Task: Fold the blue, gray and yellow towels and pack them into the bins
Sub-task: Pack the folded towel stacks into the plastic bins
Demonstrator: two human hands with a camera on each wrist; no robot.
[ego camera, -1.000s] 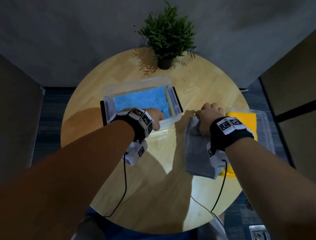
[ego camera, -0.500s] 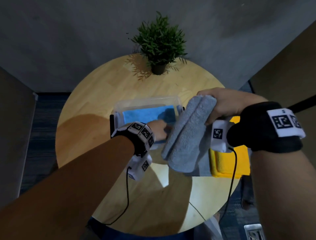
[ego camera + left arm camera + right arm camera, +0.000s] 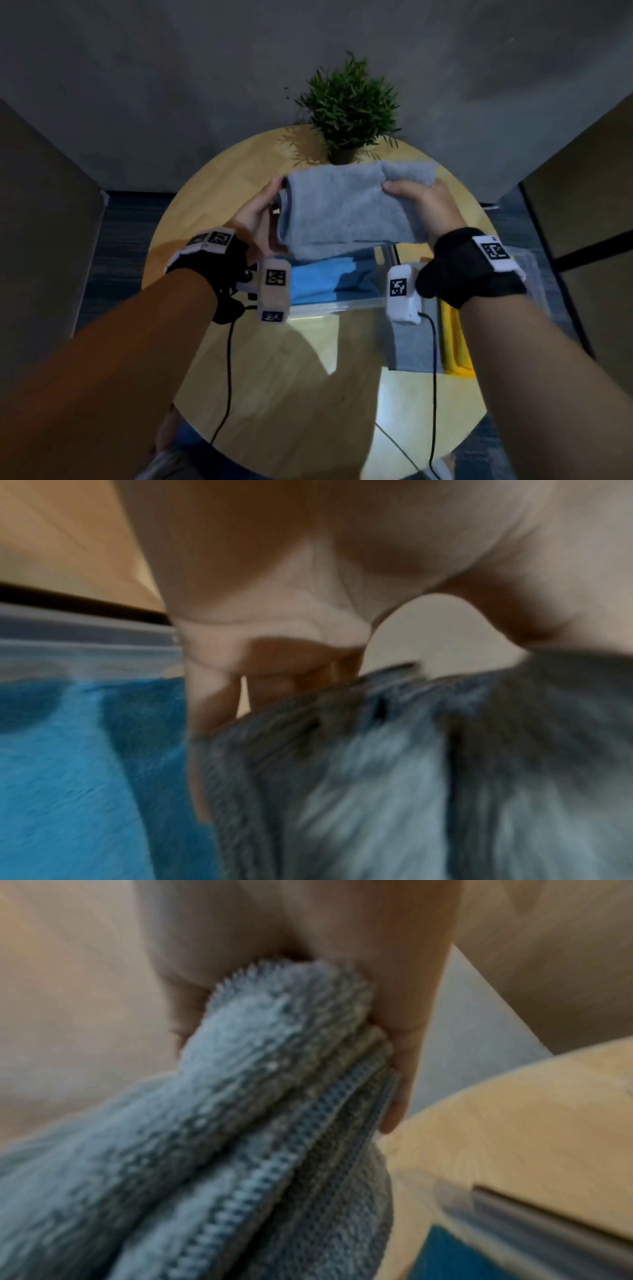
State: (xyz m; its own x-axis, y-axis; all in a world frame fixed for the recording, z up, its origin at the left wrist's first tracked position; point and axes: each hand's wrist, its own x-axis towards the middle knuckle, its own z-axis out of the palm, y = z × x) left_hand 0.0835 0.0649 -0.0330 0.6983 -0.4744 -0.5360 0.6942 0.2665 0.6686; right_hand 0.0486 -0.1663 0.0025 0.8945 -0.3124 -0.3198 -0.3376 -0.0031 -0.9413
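Head view gives me the round wooden table [image 3: 239, 359] first, then the clear bin [image 3: 342, 303] on it with the blue towel [image 3: 318, 281] lying folded inside. Above that bin I hold the folded gray towel [image 3: 346, 209] in the air between both hands. My left hand [image 3: 255, 214] grips its left end, thumb on top. My right hand [image 3: 426, 205] pinches the right end, thumb over the stacked layers. Right of the bin, a yellow towel [image 3: 454, 346] shows beside another gray cloth [image 3: 409, 346]. A small potted plant [image 3: 347, 109] stands at the far edge.
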